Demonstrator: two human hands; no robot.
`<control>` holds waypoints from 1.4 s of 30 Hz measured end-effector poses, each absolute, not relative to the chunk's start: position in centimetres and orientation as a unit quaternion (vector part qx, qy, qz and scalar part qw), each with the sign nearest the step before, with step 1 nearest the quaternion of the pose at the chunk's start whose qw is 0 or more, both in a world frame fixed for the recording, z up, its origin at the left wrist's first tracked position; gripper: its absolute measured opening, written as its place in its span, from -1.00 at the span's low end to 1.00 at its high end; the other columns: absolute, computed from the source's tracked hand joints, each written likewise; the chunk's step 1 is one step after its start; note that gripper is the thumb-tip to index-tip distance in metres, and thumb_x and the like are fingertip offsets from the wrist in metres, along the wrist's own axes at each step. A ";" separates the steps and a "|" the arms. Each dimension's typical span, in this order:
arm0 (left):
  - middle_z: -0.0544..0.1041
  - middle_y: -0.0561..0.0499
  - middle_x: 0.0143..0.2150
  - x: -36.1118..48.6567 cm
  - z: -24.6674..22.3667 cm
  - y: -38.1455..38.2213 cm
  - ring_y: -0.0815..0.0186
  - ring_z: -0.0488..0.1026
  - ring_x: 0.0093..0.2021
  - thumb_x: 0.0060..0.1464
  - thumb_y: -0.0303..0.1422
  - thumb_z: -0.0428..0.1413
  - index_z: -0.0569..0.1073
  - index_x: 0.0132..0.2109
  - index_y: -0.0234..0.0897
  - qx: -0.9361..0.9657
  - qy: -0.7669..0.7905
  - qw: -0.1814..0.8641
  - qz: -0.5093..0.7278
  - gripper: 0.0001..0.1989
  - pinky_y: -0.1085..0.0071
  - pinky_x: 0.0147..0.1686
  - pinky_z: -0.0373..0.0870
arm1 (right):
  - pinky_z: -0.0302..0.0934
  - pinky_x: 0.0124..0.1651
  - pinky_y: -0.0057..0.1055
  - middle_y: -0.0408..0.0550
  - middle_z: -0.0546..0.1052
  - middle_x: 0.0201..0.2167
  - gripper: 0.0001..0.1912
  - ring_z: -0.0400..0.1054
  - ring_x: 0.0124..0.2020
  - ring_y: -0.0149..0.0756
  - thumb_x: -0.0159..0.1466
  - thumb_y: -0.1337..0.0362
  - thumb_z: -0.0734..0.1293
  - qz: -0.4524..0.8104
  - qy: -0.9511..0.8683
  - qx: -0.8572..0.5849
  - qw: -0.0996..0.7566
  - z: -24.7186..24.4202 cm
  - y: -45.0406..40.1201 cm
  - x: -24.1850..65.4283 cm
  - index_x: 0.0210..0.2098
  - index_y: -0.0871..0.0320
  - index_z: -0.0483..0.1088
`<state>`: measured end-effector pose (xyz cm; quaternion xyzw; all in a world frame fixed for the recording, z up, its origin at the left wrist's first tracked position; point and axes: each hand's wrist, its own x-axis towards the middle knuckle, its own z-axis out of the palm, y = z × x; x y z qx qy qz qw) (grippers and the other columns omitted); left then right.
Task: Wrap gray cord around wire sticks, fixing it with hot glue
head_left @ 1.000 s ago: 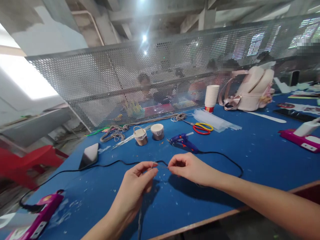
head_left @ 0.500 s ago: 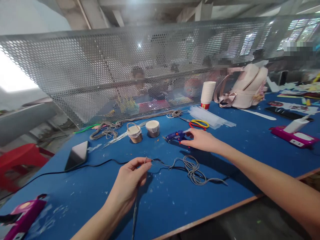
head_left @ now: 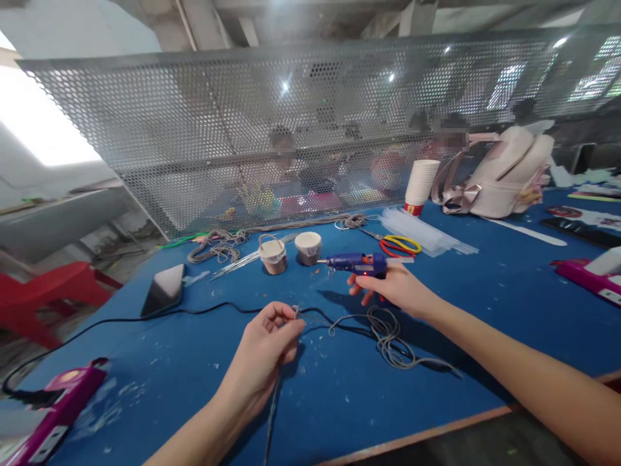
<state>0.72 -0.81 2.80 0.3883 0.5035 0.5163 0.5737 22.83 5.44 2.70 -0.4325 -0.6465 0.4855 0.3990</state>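
My right hand point(head_left: 388, 285) is wrapped round the grip of a blue glue gun point(head_left: 356, 263), held above the table with its nozzle pointing left and a clear glue stick out of the back. Between thumb and fingertips, my left hand point(head_left: 274, 340) pinches a grey cord point(head_left: 272, 414) that hangs down toward the table's front edge. Loose loops of grey cord point(head_left: 391, 336) lie below the glue gun. Beyond the hands stand two small round tubs with white tops, one with a looped handle point(head_left: 274, 254), the other without point(head_left: 308, 248).
Scissors point(head_left: 400, 245), clear glue sticks point(head_left: 422, 230), stacked paper cups point(head_left: 421, 184) and a pink backpack point(head_left: 504, 175) are toward the back right. At left lie a phone point(head_left: 165, 288), a black cable point(head_left: 194, 310) and a purple power strip point(head_left: 63, 414). A perforated metal screen point(head_left: 204, 142) rises behind the table.
My right hand has closed round the glue gun and lifted it off the table, its nozzle still facing left. My left hand keeps its pinch on the cord. The view has shifted slightly.
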 end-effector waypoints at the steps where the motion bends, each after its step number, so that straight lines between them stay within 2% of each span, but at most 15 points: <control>1: 0.18 0.27 -0.68 0.7 2.8 -0.8 0.61 -0.01 -0.73 -0.26 -0.36 0.29 0.32 -0.46 -0.28 0.389 0.499 0.577 0.516 -0.73 0.62 -0.74 -0.08 | 0.25 -0.50 -0.43 0.01 0.51 -0.42 -0.73 0.38 -0.46 -0.33 0.11 0.17 0.28 0.493 -0.652 -0.427 0.387 3.1 4.7 22.5 -0.31 0.25 0.42; 3: 0.18 0.26 -0.68 0.6 2.7 -0.9 0.61 -0.01 -0.72 -0.27 -0.35 0.30 0.33 -0.46 -0.29 0.387 0.494 0.582 0.517 -0.72 0.62 -0.74 -0.09 | 0.18 -0.54 -0.46 -0.08 0.46 -0.58 -0.76 0.29 -0.59 -0.41 0.13 0.18 0.27 0.490 -0.674 -0.432 0.346 3.7 3.4 21.9 -0.34 0.25 0.41; 5: 0.19 0.25 -0.69 0.5 2.7 -0.9 0.61 0.01 -0.72 -0.27 -0.33 0.31 0.34 -0.46 -0.29 0.387 0.493 0.584 0.516 -0.71 0.63 -0.74 -0.09 | 0.12 -0.56 -0.48 -0.17 0.39 -0.66 -0.77 0.22 -0.64 -0.44 0.14 0.17 0.27 0.475 -0.691 -0.440 0.320 3.9 2.5 21.4 -0.36 0.23 0.40; 12: 0.22 0.23 -0.72 0.2 2.8 -1.3 0.59 0.05 -0.73 -0.15 -0.30 0.27 0.36 -0.41 -0.30 0.403 0.494 0.590 0.495 -0.75 0.65 -0.75 -0.04 | 0.07 -0.58 -0.50 -0.28 0.27 -0.72 -0.79 0.17 -0.68 -0.45 0.13 0.12 0.30 0.461 -0.683 -0.463 0.325 3.0 1.6 21.5 -0.43 0.15 0.33; 16: 0.25 0.24 -0.67 0.3 3.0 -1.3 0.57 0.10 -0.72 -0.19 -0.32 0.30 0.33 -0.38 -0.26 0.398 0.489 0.586 0.509 -0.72 0.66 -0.78 -0.02 | 0.03 -0.59 -0.51 -0.31 0.25 -0.74 -0.81 0.14 -0.69 -0.46 0.11 0.15 0.32 0.471 -0.668 -0.468 0.335 3.3 1.1 21.7 -0.42 0.12 0.27; 23: 0.28 0.21 -0.76 0.3 2.9 -1.3 0.57 0.09 -0.75 -0.15 -0.28 0.27 0.34 -0.41 -0.28 0.403 0.499 0.580 0.502 -0.74 0.67 -0.78 -0.02 | 0.03 -0.55 -0.52 -0.31 0.24 -0.67 -0.86 0.09 -0.66 -0.50 0.09 0.23 0.33 0.455 -0.689 -0.447 0.344 3.8 0.7 21.5 -0.45 0.14 0.28; 29: 0.31 0.18 -0.76 0.1 2.8 -1.3 0.56 0.12 -0.77 -0.12 -0.26 0.26 0.34 -0.45 -0.30 0.396 0.502 0.588 0.495 -0.74 0.65 -0.77 0.00 | 0.12 -0.43 -0.50 -0.22 0.32 -0.56 -0.83 0.18 -0.53 -0.44 0.07 0.19 0.34 0.445 -0.694 -0.427 0.372 2.9 0.4 21.4 -0.47 0.16 0.30; 42: 0.35 0.14 -0.69 0.0 2.5 -1.1 0.54 0.17 -0.74 -0.08 -0.27 0.24 0.39 -0.47 -0.32 0.405 0.481 0.602 0.492 -0.77 0.63 -0.77 0.08 | 0.08 -0.46 -0.49 -0.23 0.31 -0.56 -0.84 0.15 -0.54 -0.45 0.09 0.20 0.33 0.441 -0.700 -0.418 0.376 2.5 0.2 21.0 -0.47 0.15 0.30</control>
